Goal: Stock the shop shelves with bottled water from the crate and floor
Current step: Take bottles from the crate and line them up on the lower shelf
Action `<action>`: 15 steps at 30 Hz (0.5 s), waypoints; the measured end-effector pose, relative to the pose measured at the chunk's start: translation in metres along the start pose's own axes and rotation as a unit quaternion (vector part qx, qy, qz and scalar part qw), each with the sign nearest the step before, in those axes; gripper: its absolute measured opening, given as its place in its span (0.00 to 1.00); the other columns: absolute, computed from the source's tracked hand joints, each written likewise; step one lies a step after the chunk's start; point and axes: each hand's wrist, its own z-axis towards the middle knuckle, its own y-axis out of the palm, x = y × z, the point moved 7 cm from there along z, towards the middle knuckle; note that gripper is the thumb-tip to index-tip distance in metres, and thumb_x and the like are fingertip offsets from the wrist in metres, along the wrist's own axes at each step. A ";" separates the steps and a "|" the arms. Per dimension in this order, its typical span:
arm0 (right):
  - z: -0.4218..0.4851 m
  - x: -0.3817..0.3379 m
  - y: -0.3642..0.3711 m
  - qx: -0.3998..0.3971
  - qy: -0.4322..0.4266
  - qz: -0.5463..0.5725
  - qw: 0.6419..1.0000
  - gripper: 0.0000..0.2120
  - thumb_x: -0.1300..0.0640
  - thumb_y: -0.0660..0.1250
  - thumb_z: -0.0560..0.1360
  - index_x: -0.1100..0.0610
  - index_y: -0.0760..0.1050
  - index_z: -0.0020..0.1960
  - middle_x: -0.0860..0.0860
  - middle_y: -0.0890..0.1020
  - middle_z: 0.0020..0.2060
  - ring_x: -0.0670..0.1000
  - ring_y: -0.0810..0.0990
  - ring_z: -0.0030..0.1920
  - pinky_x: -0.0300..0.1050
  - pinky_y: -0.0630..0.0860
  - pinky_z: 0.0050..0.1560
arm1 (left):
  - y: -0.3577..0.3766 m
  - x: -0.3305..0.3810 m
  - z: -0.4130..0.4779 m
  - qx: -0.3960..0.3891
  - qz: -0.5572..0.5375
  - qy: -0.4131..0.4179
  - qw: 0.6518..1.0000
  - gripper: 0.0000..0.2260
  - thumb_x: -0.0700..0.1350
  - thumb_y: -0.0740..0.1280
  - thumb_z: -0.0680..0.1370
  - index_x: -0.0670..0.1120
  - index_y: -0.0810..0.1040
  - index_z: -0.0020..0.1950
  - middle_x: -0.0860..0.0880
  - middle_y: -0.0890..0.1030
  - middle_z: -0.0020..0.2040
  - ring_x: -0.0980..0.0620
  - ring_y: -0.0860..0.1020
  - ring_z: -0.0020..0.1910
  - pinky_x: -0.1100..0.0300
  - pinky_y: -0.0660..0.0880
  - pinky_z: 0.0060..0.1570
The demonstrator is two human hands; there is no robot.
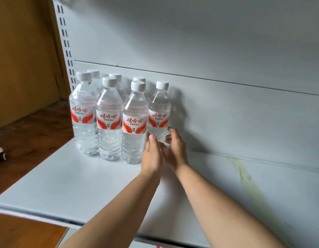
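- Step in hand, as I judge it: seating the end bottle in the back row on the shelf, upright and just beside the back panel.
- Location: it stands at the right end of the group, next to six other bottles set two deep, with its label facing forward. Both grips hide its base, so I cannot confirm it is fully down.
- Method: I would press the base flat onto the shelf and square it against the neighbouring front bottle without nudging that one. I would release only once it stands free, since a full bottle held this low may tip at the cap.
- Right grip: fingers curled round the lower right side of the end bottle, closed on it below the label.
- Left grip: thumb raised against the bottle's lower left, close to the front bottle. Its fingers are hidden, so I cannot tell whether it clasps or merely steadies.
- Crate and floor stock: not in view, so the remaining quantity is unassessed.
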 end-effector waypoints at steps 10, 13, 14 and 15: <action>0.012 0.006 0.001 -0.025 0.043 0.006 0.999 0.30 0.61 0.74 0.68 0.56 0.67 0.67 0.55 0.78 0.51 0.53 0.77 0.52 0.48 0.74 0.57 | 0.001 -0.022 0.010 0.044 0.005 -0.062 0.997 0.25 0.58 0.45 0.81 0.50 0.58 0.75 0.50 0.58 0.76 0.54 0.53 0.75 0.53 0.49 0.75; 0.001 -0.003 -0.024 -0.016 0.072 -0.019 0.997 0.29 0.60 0.73 0.69 0.60 0.67 0.68 0.59 0.77 0.58 0.56 0.77 0.57 0.48 0.72 0.60 | -0.005 -0.007 -0.009 0.038 0.033 -0.096 0.994 0.21 0.52 0.50 0.82 0.48 0.60 0.75 0.51 0.61 0.75 0.54 0.58 0.74 0.56 0.53 0.74; -0.004 -0.007 -0.036 -0.009 0.089 -0.025 0.996 0.28 0.59 0.72 0.70 0.60 0.68 0.68 0.60 0.77 0.58 0.57 0.77 0.57 0.49 0.72 0.60 | -0.007 0.003 -0.017 0.034 0.041 -0.106 0.993 0.20 0.50 0.51 0.82 0.48 0.60 0.74 0.52 0.62 0.75 0.54 0.59 0.74 0.57 0.54 0.74; -0.011 -0.013 -0.050 -0.004 0.109 -0.028 0.994 0.27 0.59 0.72 0.71 0.60 0.69 0.67 0.60 0.77 0.58 0.57 0.76 0.57 0.49 0.72 0.60 | -0.007 0.014 -0.026 0.030 0.049 -0.118 0.991 0.20 0.48 0.52 0.82 0.47 0.61 0.74 0.52 0.63 0.74 0.54 0.60 0.73 0.58 0.54 0.73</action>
